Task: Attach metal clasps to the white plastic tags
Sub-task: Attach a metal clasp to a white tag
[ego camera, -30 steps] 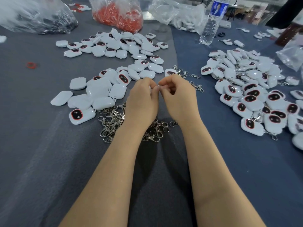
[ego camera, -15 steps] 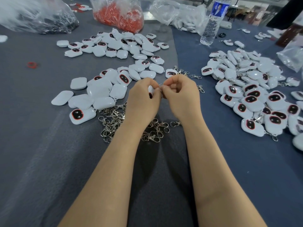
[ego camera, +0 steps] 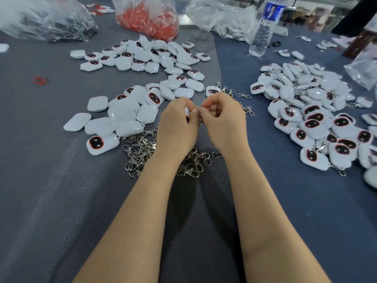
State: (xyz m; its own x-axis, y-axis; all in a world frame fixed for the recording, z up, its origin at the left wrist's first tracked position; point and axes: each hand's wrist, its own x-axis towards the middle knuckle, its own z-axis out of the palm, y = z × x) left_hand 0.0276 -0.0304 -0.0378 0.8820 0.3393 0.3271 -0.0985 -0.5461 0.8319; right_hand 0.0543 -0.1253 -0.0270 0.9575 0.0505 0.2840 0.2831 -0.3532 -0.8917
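Left fingers [ego camera: 184, 104] are curled tight round one white tag [ego camera: 186, 112], most of it hidden in our grip. Right fingers [ego camera: 211, 102] are pinched together on a metal clasp [ego camera: 198, 108], its ring held against the tag's edge. We cannot tell whether the ring is through the loop yet.

Left hand [ego camera: 177, 125] and right hand [ego camera: 223, 122] touch, raised just above the desk [ego camera: 61, 201]. Loose clasps [ego camera: 140, 152] are heaped under our wrists. Bare tags [ego camera: 122, 113] lie to the left, finished tags [ego camera: 318, 121] well apart on the right.

Risks, as we judge them:
- The ring is tiny and springy, so a slack pinch could let it slip and drop into the heap below, lost among the others.
- Forcing it at an angle could snap the tag's thin loop.
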